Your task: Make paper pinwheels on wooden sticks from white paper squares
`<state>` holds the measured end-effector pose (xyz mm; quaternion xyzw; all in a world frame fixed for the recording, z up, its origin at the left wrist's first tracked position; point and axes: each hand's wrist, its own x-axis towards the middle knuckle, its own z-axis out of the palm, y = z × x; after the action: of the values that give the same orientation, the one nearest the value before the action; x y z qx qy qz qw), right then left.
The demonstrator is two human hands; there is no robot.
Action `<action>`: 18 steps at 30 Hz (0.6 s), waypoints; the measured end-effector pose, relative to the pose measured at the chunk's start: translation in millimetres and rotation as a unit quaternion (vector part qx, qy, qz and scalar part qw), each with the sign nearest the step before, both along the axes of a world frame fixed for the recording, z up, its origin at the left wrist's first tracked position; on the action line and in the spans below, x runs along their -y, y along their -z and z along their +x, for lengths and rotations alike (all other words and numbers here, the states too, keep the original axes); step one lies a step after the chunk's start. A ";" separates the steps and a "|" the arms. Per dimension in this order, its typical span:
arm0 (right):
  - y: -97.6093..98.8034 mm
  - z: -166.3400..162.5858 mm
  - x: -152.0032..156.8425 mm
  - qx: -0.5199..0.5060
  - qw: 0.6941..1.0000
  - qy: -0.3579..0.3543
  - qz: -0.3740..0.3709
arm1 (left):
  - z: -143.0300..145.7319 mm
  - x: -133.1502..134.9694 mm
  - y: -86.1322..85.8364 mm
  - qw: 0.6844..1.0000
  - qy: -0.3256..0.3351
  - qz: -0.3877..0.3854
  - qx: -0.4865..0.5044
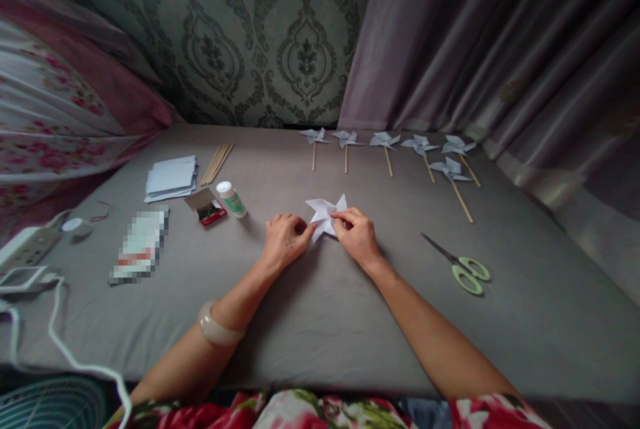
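Observation:
A white paper pinwheel head (326, 213) lies on the grey cloth in the middle. My left hand (283, 240) pinches its left side with curled fingers. My right hand (356, 234) presses and pinches its centre and right flap from the other side. Both hands rest on the cloth.
Several finished paper pinwheels on sticks (385, 142) line the far edge. Green-handled scissors (463, 267) lie to the right. A glue bottle (231, 199), an open small box (206, 207), wooden sticks (217, 163) and a paper stack (171, 177) sit to the left. A power strip (27, 245) with a white cable lies at far left.

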<state>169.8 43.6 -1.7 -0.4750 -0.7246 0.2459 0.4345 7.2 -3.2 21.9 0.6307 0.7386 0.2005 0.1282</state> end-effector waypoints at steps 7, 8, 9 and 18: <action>-0.5 2.9 -8.0 -0.081 0.990 0.051 -0.104 | 3.4 -6.3 4.2 1.000 -0.004 -0.021 0.006; -0.5 5.6 -10.6 -0.099 0.987 0.067 -0.107 | 4.1 -7.5 4.7 1.000 -0.008 -0.023 0.004; -0.2 8.8 -13.4 -0.113 0.985 0.080 -0.106 | 4.5 -8.7 4.9 1.000 -0.012 -0.026 0.004; 6.8 28.5 -20.8 0.003 1.000 -0.015 -0.008 | -22.0 -23.4 2.6 1.000 -0.018 -0.014 0.015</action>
<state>198.3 64.4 -8.4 -0.4683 -0.7312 0.2570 0.4241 -14.8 20.2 19.4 0.6121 0.7509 0.2020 0.1440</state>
